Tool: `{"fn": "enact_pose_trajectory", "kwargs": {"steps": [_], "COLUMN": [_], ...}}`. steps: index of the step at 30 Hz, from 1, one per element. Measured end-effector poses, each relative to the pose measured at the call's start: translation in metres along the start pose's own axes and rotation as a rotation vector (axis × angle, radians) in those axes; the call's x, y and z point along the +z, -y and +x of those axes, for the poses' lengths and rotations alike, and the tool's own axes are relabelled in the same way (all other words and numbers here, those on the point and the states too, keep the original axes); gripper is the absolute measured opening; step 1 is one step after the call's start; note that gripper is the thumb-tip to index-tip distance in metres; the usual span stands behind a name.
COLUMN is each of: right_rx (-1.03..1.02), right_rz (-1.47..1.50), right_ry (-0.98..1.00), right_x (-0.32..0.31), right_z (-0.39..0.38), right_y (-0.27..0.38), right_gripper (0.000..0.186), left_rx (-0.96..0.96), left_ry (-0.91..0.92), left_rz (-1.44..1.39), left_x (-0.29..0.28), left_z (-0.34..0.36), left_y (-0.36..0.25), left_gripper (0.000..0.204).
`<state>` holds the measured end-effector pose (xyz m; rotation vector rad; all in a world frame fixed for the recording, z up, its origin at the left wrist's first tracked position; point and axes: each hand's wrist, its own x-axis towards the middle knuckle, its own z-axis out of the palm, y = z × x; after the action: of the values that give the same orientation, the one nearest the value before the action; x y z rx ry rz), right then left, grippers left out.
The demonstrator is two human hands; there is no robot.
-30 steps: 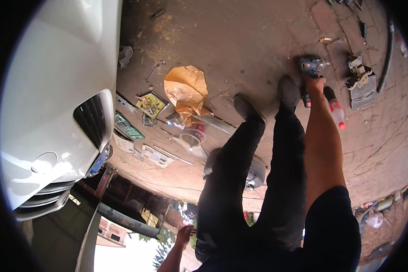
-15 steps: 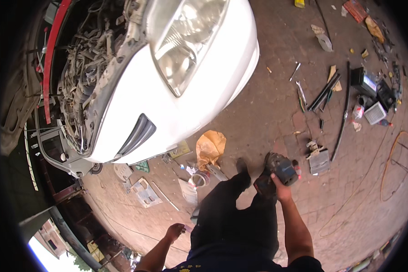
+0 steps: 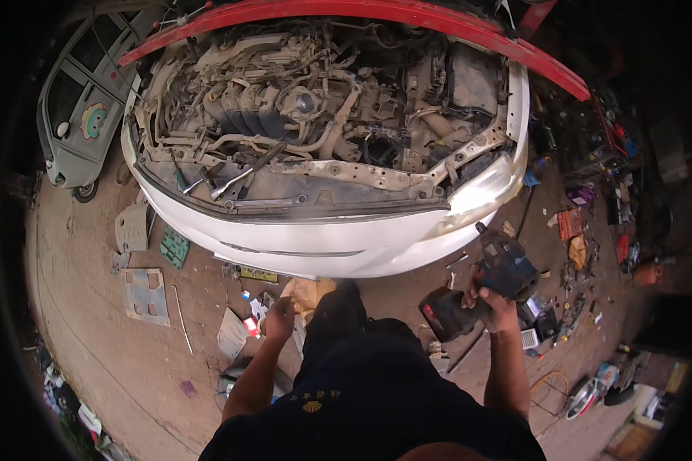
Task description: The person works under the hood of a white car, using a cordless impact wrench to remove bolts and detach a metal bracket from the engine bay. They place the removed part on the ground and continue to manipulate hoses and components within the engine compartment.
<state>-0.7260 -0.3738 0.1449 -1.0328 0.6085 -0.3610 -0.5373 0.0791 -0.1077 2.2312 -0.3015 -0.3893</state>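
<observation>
My right hand (image 3: 497,309) is wrapped round the grip of a dark cordless impact wrench (image 3: 507,265), held up at the right of my body. Its black battery pack (image 3: 447,313) with a red mark points left. My left hand (image 3: 280,316) hangs at the left of my body with its fingers curled in; whatever they may hold is hidden. Before me stands a white car (image 3: 284,242) with its engine bay (image 3: 284,107) uncovered. On its front edge lie a ratchet (image 3: 232,183) and a long wrench (image 3: 265,203), apart from both hands.
A red beam (image 3: 346,9) crosses above the engine bay. On the floor at left lie a flat metal plate (image 3: 144,296), a green tool case (image 3: 174,247) and a thin rod (image 3: 182,319). Brown paper (image 3: 309,296) lies by my feet. Scattered parts and a red tray (image 3: 570,223) are at right.
My view has swung right to left across the car and now faces its front and engine bay. The impact wrench is raised higher, still in my right hand. My left hand has come up.
</observation>
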Motion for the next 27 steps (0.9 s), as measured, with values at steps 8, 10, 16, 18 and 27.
{"fn": "enact_pose_trajectory", "kwargs": {"steps": [8, 10, 16, 18, 27], "right_rx": [0.186, 0.286, 0.443, 0.470, 0.639], "right_rz": [-0.035, -0.074, -0.193, -0.204, -0.309], "right_ry": [0.182, 0.225, 0.136, 0.123, -0.105], "right_x": [0.153, 0.174, 0.183, 0.179, 0.152], "right_z": [0.231, 0.302, 0.479, 0.513, 0.609], "right_y": [0.115, 0.117, 0.048, 0.024, -0.072], "right_gripper": [0.026, 0.024, 0.015, 0.012, 0.014], "left_rx": [0.482, 0.521, 0.511, 0.486, 0.325], "left_ry": [-0.250, -0.344, -0.497, -0.490, -0.339], "left_rz": [0.046, 0.069, 0.278, 0.313, 0.409], "left_x": [-0.080, -0.084, -0.063, -0.064, -0.069], "left_z": [0.161, 0.204, 0.244, 0.243, 0.242], "left_y": [-0.188, -0.204, -0.208, -0.209, -0.215], "left_gripper": [0.026, 0.029, 0.035, 0.038, 0.036]}}
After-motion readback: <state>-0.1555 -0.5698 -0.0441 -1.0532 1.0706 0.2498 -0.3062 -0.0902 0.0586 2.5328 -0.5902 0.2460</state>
